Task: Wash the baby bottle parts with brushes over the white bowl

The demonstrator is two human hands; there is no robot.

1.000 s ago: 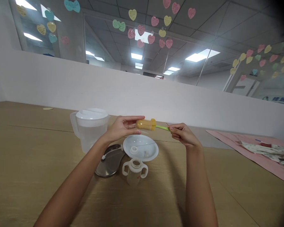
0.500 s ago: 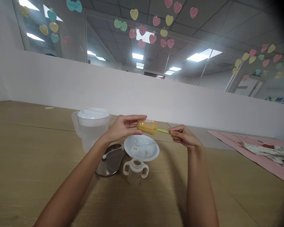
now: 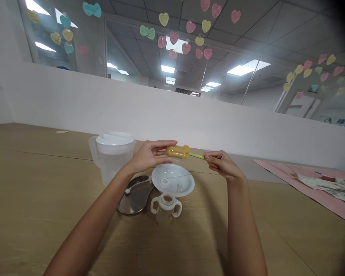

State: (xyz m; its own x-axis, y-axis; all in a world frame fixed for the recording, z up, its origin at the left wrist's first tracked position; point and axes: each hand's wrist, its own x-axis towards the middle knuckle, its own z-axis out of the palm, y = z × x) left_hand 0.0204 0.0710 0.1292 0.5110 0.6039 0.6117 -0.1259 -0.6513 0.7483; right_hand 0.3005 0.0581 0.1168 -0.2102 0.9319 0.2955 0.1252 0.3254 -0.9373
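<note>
My left hand (image 3: 146,156) is closed round the left end of a small clear cup (image 3: 176,159), held on its side above the bowl. Inside the cup sits the yellow sponge head (image 3: 178,151) of a bottle brush. My right hand (image 3: 223,165) pinches the brush's thin green handle (image 3: 197,156). Below them is a white bowl (image 3: 186,184) with a white ring-shaped cap (image 3: 164,183) and a small clear piece inside. In front of the bowl, a two-handled baby bottle (image 3: 165,211) stands upright with its top open.
A lidded clear pitcher (image 3: 115,161) stands at the left. Beside the bowl, a metal kidney dish (image 3: 133,203) carries a straw with a white weighted end (image 3: 128,191). A pink cloth (image 3: 278,174) with patterned fabric lies at the right. A white wall (image 3: 161,115) rises behind the table.
The sponge head has shifted and turned inside the clear cup, its flared rim now showing at the right. The green handle has moved slightly left with my right hand. My left hand stays nearly in place.
</note>
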